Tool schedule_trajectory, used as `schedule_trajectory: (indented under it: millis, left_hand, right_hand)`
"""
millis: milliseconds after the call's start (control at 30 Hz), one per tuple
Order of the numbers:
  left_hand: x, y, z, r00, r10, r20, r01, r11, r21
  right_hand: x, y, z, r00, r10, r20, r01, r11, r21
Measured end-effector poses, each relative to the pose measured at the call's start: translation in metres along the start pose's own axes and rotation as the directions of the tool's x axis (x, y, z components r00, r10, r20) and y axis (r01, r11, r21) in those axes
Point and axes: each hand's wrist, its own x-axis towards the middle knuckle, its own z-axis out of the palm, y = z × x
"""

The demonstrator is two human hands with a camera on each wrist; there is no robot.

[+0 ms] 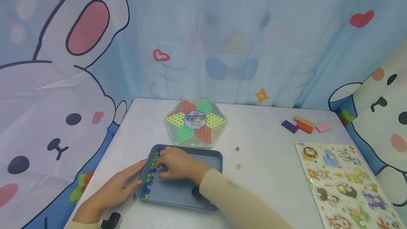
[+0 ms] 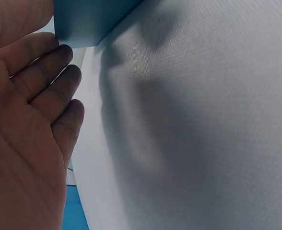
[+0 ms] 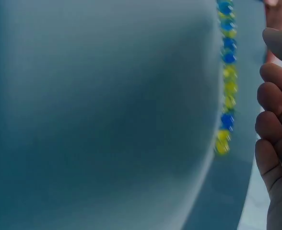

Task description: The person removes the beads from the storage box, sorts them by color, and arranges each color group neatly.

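Note:
A blue-grey tray lies on the white table, tilted slightly in the head view. Blue and yellow-green glass marbles form a line along its left wall, which the right wrist view shows as a single row of marbles. My right hand reaches over the tray's far left part, fingers bent loosely beside the row; the right wrist view shows nothing between thumb and fingers. Against the tray's left side rests my left hand, fingers extended, palm bare in the left wrist view.
Behind the tray lies a hexagonal Chinese checkers board. Two loose marbles, one dark and one yellowish, are right of the tray. Coloured blocks sit at the back right, before an animal picture board.

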Motion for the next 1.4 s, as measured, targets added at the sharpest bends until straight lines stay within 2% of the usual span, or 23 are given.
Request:
schedule_trajectory:
  millis: [267,600,800,1033,1200,1400]
  left_hand:
    - [0.0,-0.001,0.001,1.0,0.011,-0.015,-0.011,1.0,0.002]
    - [-0.001,-0.002,0.004,0.997,0.051,-0.049,-0.051,0.999,0.015]
    - [-0.001,0.0,0.003,0.998,0.039,-0.046,-0.038,0.999,0.02]
    - [-0.001,0.002,0.002,0.999,0.026,-0.035,-0.025,1.0,0.011]
    - [-0.001,0.005,0.002,0.999,0.023,-0.038,-0.023,1.0,0.0]
    - [-0.001,0.005,0.001,0.999,0.023,-0.048,-0.022,1.0,0.008]
  right_hand:
    - [0.011,-0.009,0.022,0.997,-0.012,0.074,0.014,1.0,-0.027]
    - [0.015,-0.016,0.031,0.997,-0.043,0.065,0.042,0.999,0.008]
    - [0.018,-0.019,0.035,0.995,-0.056,0.078,0.055,0.998,0.012]
    - [0.018,-0.02,0.035,0.995,-0.056,0.08,0.055,0.998,0.008]
    - [0.014,-0.017,0.031,0.997,-0.056,0.051,0.054,0.998,0.03]
    - [0.005,-0.01,0.018,1.0,-0.028,0.009,0.028,0.999,0.041]
